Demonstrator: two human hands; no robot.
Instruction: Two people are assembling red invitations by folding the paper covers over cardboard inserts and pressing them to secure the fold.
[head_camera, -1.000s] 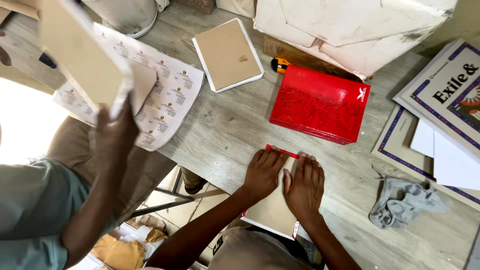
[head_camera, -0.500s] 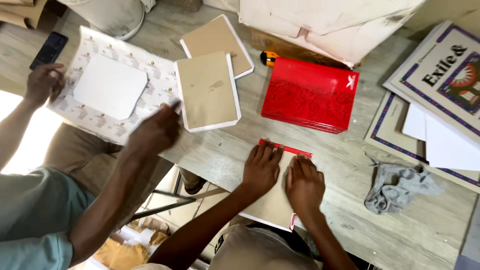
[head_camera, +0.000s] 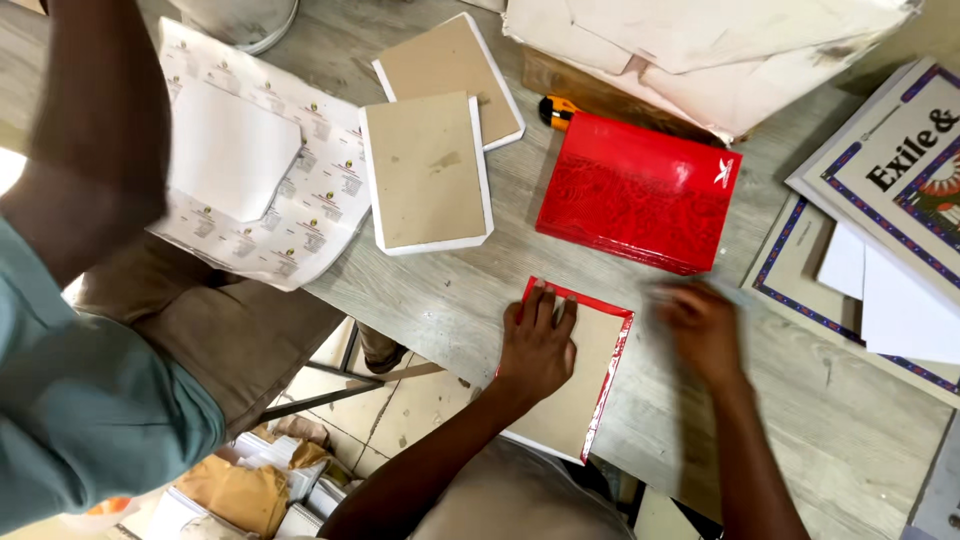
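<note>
Left hand (head_camera: 537, 345) flat on red-edged board (head_camera: 580, 385), fingers (head_camera: 545, 305) slightly spread, gripping nothing. Right hand (head_camera: 700, 330) blurred beside red book (head_camera: 635, 190); finger spread unreadable.

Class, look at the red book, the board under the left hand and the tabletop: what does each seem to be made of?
Red book: probably glossy coated card or laminate, since light gleams off its patterned cover.
Board under the left hand: matt brown cardboard, it seems, edged with shiny red wrap.
Tabletop: grey wood or wood-look laminate, with visible grain; which one is unclear.
</note>
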